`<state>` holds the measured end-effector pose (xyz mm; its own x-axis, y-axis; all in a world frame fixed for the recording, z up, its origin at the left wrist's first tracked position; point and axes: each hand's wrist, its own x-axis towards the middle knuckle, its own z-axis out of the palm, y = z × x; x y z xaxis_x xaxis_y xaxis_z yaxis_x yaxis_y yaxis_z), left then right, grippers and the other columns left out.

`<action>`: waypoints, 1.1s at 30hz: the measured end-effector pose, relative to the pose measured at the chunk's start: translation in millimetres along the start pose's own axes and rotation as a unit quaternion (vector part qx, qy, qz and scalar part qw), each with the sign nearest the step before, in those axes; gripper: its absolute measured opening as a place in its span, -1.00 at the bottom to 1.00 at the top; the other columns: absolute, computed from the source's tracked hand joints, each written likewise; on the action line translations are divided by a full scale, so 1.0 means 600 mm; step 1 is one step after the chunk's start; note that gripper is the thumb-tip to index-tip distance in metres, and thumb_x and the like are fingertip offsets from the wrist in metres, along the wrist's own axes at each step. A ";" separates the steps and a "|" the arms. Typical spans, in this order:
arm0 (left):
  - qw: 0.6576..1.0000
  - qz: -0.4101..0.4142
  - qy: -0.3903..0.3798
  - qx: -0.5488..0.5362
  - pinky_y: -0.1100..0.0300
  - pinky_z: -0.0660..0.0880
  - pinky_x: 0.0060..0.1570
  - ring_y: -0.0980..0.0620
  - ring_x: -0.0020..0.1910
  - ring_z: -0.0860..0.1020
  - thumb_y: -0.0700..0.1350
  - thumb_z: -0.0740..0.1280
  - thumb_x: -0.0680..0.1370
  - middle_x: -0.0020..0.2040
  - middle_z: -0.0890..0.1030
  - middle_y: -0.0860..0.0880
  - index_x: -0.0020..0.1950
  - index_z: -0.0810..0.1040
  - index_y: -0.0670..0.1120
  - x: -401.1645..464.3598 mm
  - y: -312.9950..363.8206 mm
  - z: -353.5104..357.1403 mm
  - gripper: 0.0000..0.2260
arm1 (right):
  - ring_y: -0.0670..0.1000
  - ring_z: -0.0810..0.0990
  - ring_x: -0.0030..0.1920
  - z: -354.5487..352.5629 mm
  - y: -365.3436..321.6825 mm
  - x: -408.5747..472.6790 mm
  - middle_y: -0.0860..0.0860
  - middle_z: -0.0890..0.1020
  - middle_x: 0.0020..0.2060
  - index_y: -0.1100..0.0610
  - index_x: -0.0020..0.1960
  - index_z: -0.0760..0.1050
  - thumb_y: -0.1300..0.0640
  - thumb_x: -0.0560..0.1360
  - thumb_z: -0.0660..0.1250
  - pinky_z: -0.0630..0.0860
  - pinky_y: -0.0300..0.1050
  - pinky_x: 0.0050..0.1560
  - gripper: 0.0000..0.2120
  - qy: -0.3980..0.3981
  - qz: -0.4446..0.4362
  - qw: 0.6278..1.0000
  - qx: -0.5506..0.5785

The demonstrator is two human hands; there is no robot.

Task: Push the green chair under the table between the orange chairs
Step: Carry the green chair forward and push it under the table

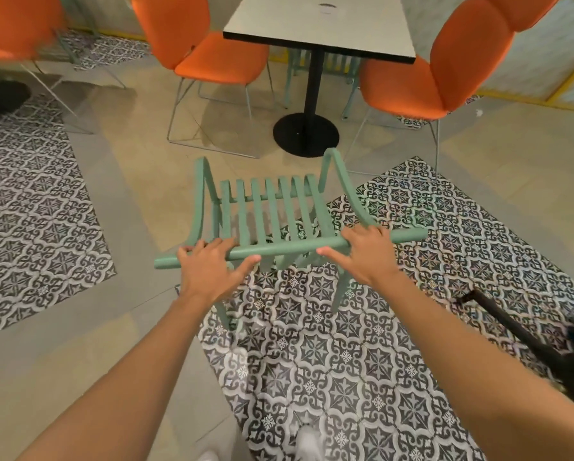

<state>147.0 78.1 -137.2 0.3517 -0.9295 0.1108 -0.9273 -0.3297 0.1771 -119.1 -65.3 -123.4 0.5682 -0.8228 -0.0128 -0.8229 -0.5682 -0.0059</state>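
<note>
A pale green slatted chair point(265, 207) stands in front of me, its seat facing the table. My left hand point(209, 267) grips the left part of its top back rail. My right hand point(367, 252) grips the same rail further right. Beyond the chair is a white table point(322, 31) with a black edge, a black post and a round black base point(305, 134). One orange chair point(212, 51) stands to the left of the table and another orange chair point(432, 78) to the right. The green chair's front is short of the table base.
A third orange chair point(9, 28) stands at the far left by another black base point(3, 94). Patterned black and white tiles alternate with plain beige floor. A dark object point(545, 344) lies on the floor at the right. Pale green chair legs point(295, 71) show behind the table.
</note>
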 end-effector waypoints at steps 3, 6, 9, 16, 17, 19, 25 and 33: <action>1.000 0.028 -0.002 0.001 0.02 0.23 -0.05 -0.01 -0.08 0.47 0.51 -0.07 0.42 -0.11 0.64 0.05 0.06 0.57 0.11 0.006 -0.061 -0.011 -0.35 | 0.11 0.59 0.04 0.006 -0.061 -0.009 0.04 0.64 -0.06 0.03 0.07 0.53 -0.55 0.40 -0.23 0.39 0.15 0.27 -0.16 0.010 0.029 1.000 0.000; 0.998 0.056 -0.012 -0.004 0.03 0.22 -0.07 0.02 -0.11 0.44 0.52 -0.09 0.41 -0.13 0.63 0.07 -0.02 0.55 0.13 0.013 -0.119 -0.024 -0.38 | 0.11 0.59 -0.01 0.007 -0.123 -0.021 0.03 0.64 -0.09 0.03 0.03 0.53 -0.55 0.40 -0.25 0.39 0.14 0.25 -0.16 0.026 0.056 0.998 0.002; 0.997 0.075 -0.026 -0.009 0.00 0.27 -0.03 0.02 -0.13 0.46 0.53 -0.09 0.40 -0.16 0.61 0.10 -0.09 0.53 0.13 0.020 -0.167 -0.037 -0.39 | 0.13 0.58 0.01 0.007 -0.176 -0.028 0.05 0.65 -0.06 0.04 0.03 0.54 -0.55 0.40 -0.24 0.38 0.16 0.26 -0.16 0.030 0.081 0.996 0.005; 0.992 0.118 -0.048 0.017 -0.04 0.34 0.04 -0.02 -0.05 0.51 0.49 -0.13 0.43 -0.06 0.63 0.04 0.04 0.55 0.08 0.026 -0.237 -0.052 -0.33 | 0.10 0.57 -0.04 0.012 -0.253 -0.040 0.03 0.66 -0.08 0.03 0.04 0.55 -0.55 0.41 -0.17 0.41 0.11 0.15 -0.20 0.052 0.116 0.992 0.014; 0.991 0.122 -0.043 0.029 -0.05 0.35 0.06 -0.04 -0.02 0.53 0.48 -0.13 0.45 -0.04 0.64 0.01 0.08 0.56 0.06 0.024 -0.237 -0.053 -0.31 | 0.09 0.57 -0.06 0.011 -0.253 -0.041 0.03 0.66 -0.11 0.03 0.03 0.56 -0.56 0.40 -0.17 0.41 0.08 0.11 -0.19 0.056 0.114 0.992 0.019; 0.989 0.128 -0.033 0.060 -0.06 0.36 0.08 -0.06 0.01 0.55 0.46 -0.15 0.48 -0.01 0.65 -0.03 0.12 0.56 0.02 0.021 -0.233 -0.052 -0.30 | 0.07 0.58 -0.03 0.009 -0.247 -0.041 0.01 0.67 -0.08 0.01 0.10 0.55 -0.57 0.39 -0.19 0.42 0.07 0.13 -0.16 0.041 0.106 0.993 0.015; 0.987 0.150 -0.025 0.059 -0.03 0.41 0.02 -0.07 -0.07 0.57 0.45 -0.15 0.49 -0.09 0.66 -0.06 0.05 0.56 -0.01 0.035 -0.232 -0.045 -0.30 | 0.06 0.59 -0.01 0.010 -0.219 -0.029 -0.04 0.65 -0.21 -0.02 0.06 0.58 -0.65 0.29 -0.22 0.39 0.10 0.22 -0.08 0.004 0.133 0.991 -0.003; 0.984 0.165 -0.005 0.069 -0.02 0.40 -0.08 -0.07 -0.18 0.56 0.44 -0.10 0.50 -0.21 0.64 -0.03 -0.06 0.54 -0.01 0.095 -0.231 -0.037 -0.37 | 0.12 0.60 -0.01 0.017 -0.211 0.015 0.02 0.68 -0.14 0.01 0.05 0.60 -0.62 0.33 -0.15 0.42 0.14 0.13 -0.12 0.062 0.139 0.988 -0.007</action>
<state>298.2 74.7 -133.5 0.0281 -0.9911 0.1302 -0.9996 -0.0285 -0.0009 -10.0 -0.4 -133.2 0.3172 -0.9418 0.1111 -0.9475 -0.3196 -0.0048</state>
